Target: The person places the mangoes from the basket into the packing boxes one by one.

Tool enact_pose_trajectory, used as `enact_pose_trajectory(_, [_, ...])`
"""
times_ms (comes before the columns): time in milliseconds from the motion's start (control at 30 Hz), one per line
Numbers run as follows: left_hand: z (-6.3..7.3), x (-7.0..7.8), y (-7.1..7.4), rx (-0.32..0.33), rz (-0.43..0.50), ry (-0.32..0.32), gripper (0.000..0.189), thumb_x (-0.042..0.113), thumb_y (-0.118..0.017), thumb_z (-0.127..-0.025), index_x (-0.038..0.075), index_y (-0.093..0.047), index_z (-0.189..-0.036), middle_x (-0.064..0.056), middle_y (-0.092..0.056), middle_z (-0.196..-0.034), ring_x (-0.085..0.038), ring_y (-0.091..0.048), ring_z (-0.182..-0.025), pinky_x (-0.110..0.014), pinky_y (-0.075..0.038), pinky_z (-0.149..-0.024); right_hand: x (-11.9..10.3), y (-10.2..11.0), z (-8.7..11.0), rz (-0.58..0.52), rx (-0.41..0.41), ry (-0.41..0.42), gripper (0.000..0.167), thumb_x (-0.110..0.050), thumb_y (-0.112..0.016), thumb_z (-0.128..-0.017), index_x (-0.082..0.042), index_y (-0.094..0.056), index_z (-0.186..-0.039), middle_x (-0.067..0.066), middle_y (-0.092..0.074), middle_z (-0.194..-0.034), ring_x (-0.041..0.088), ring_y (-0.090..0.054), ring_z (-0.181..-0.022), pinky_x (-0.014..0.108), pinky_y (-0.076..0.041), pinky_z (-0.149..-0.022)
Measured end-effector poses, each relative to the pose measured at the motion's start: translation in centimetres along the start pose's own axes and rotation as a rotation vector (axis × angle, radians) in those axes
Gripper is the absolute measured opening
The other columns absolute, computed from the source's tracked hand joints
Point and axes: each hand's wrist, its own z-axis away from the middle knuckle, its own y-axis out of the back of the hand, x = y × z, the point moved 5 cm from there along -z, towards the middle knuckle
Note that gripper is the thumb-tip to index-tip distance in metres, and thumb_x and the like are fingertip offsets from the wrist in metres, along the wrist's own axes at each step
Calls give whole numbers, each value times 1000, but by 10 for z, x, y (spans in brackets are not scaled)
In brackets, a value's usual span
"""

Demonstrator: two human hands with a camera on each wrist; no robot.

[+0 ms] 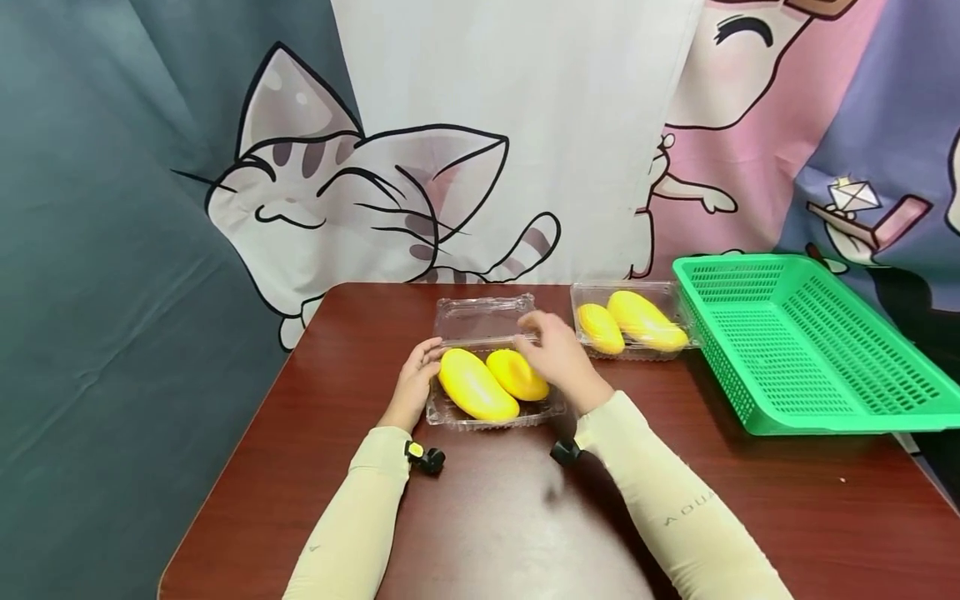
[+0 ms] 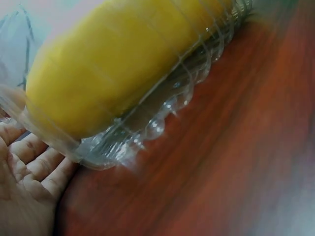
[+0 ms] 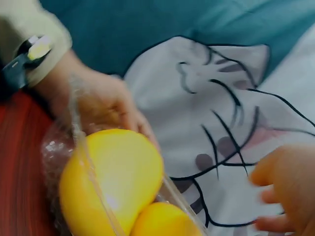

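Observation:
A clear plastic clamshell box stands on the table with its lid tipped back. Inside lie a large yellow mango and a smaller mango, side by side. My left hand is at the box's left side. In the left wrist view, the left hand's fingers reach along the box's clear wall, right at its corner. Over the box's back right corner hovers my right hand, fingers loosely bent with nothing between them. The right wrist view shows that hand apart from the mangoes.
Behind and to the right, a second clear box holds two yellow mangoes. A green plastic basket stands at the table's right side. The brown table backs onto a cloth printed with cartoon cats.

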Motion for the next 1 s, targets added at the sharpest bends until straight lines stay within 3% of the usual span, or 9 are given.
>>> enact_pose_trajectory(67, [0,1,4,14,18,-11,49,-2,-40,-100,3,-42,-148,-19,-52,-143,-27,-50,-132,-19,-45,-95,8,2,1,-124,124,-7,42,-27,-63,-97,-4,-57,-133,20,-58,-131,36,-58,-111,52,-47,-97])
enact_pose_trajectory(133, [-1,2,7,27,39,-11,49,-2,-41,-100,2,-40,-149,-21,-51,-142,-27,-50,-130,-17,-46,-93,19,-4,1,-252,160,-52,49,-26,-62,-98,-5,-49,-140,23,-51,-138,38,-56,-116,53,-46,-99])
enact_pose_trajectory(233, [-2,1,11,46,53,12,50,1,-42,-101,3,-34,-151,-20,-50,-140,-27,-50,-128,-18,-46,-93,36,-22,-4,-468,128,-157,60,-28,-58,-102,-6,-34,-152,25,-39,-152,40,-45,-135,54,-39,-110])
enact_pose_trajectory(300, [-4,1,12,56,58,36,51,6,-42,-103,4,-30,-153,-19,-49,-141,-26,-50,-129,-21,-45,-98,48,-36,-7,-675,96,-231,65,-28,-52,-105,-5,-23,-158,25,-29,-159,40,-35,-144,52,-33,-116])
enact_pose_trajectory(400, [-6,1,14,57,91,83,54,13,-42,-104,7,-27,-156,-19,-47,-145,-28,-49,-132,-31,-40,-109,62,-50,-9,-967,63,-314,68,-29,-43,-109,-3,-9,-161,23,-18,-165,36,-25,-150,49,-26,-120])
enact_pose_trajectory(500, [-8,1,14,30,157,135,58,21,-42,-105,7,-25,-158,-19,-43,-152,-30,-42,-140,-38,-30,-118,69,-58,-10,-1160,28,-345,69,-32,-36,-110,-5,-1,-162,18,-15,-167,33,-22,-152,45,-25,-121])
enact_pose_trajectory(600, [-7,3,15,-9,231,177,59,28,-36,-105,6,-24,-159,-20,-38,-156,-32,-36,-144,-37,-28,-119,73,-60,-11,-1216,3,-336,70,-38,-35,-110,-9,1,-163,13,-16,-168,31,-21,-153,44,-24,-121])
enact_pose_trajectory(833, [-7,9,18,-39,331,181,60,35,-26,-106,6,-26,-158,-16,-37,-158,-32,-41,-138,-25,-46,-96,71,-53,-15,-1202,-22,-242,71,-41,-34,-109,-10,0,-163,11,-15,-169,30,-15,-154,45,-18,-123])
enact_pose_trajectory(1000, [-9,20,21,-39,331,114,59,32,-24,-105,5,-27,-158,-18,-34,-159,-35,-37,-142,-38,-32,-114,61,-40,-22,-1217,-12,-138,66,-36,-33,-110,-3,-7,-162,18,-17,-167,33,-15,-154,49,-15,-123])
